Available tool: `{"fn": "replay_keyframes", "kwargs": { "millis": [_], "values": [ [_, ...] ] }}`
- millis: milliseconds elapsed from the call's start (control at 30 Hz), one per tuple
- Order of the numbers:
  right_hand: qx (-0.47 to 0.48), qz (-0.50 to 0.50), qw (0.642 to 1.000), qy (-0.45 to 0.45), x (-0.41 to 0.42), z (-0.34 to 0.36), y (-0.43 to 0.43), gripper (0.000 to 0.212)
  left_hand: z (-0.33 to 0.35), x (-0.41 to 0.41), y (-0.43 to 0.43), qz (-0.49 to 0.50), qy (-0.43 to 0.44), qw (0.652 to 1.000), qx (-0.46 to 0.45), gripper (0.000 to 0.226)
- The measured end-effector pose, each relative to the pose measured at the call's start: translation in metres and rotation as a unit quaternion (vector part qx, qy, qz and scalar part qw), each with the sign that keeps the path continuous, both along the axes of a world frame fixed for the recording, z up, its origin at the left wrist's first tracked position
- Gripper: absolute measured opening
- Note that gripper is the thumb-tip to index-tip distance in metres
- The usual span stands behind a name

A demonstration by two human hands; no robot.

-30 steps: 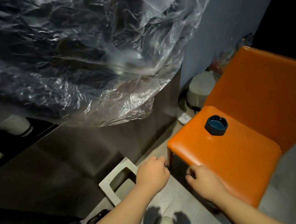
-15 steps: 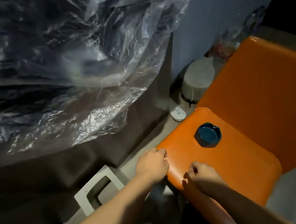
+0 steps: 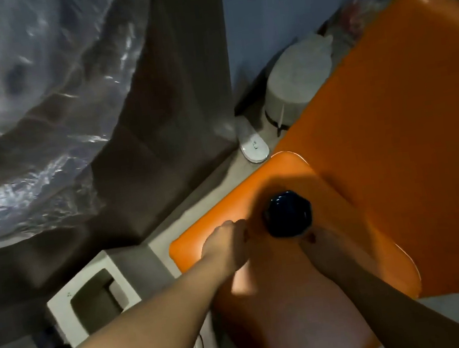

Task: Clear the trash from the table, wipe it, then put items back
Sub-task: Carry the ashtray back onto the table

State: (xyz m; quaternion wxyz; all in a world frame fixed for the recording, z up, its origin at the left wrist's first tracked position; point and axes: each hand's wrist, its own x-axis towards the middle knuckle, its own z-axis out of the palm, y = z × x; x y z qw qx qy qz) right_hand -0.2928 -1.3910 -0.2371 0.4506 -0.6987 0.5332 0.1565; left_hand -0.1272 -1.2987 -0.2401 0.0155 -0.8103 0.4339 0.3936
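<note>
I see a dark, glossy ashtray (image 3: pixel 287 214) standing upright on the small orange table (image 3: pixel 275 176), in its far half. The table top has rounded corners.

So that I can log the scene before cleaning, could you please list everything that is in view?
Small orange padded table: one, orange, centre.
Dark blue faceted glazed ashtray: one, dark blue, on the table.
Large orange padded seat: one, orange, right, beyond the table.
Crinkled clear plastic sheet: one, clear, upper left.
White square open-topped box: one, white, on the floor, left of the table.
Grey round lidded bin: one, grey, beyond the table.
White oval object: one, white, floor before the bin.
Left hand: one, fingers curled, over the table top.
Right hand: one, shadowed, beside the ashtray; grip unclear.
</note>
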Motion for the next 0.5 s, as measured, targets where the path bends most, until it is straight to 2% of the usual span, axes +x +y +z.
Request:
{"fn": "replay_keyframes", "kwargs": {
  "millis": [100,200,400,500],
  "values": [
    [0.023,-0.101,0.995,-0.004,-0.003,-0.017,-0.022,0.041,-0.021,-0.008,-0.021,0.083,0.038,0.996,0.016,0.03],
    [0.052,-0.194,0.979,-0.019,-0.001,-0.036,-0.036,0.058,-0.046,-0.018,-0.041,0.233,0.14,0.962,0.005,0.032],
    [0.168,-0.299,0.931,-0.127,0.005,-0.066,-0.038,0.061,-0.081,-0.038,-0.068,0.425,0.291,0.856,-0.036,0.04],
    [0.184,-0.347,0.906,-0.159,0.015,-0.075,-0.034,0.056,-0.081,-0.04,-0.07,0.46,0.311,0.831,-0.032,0.042]
  ]
}}
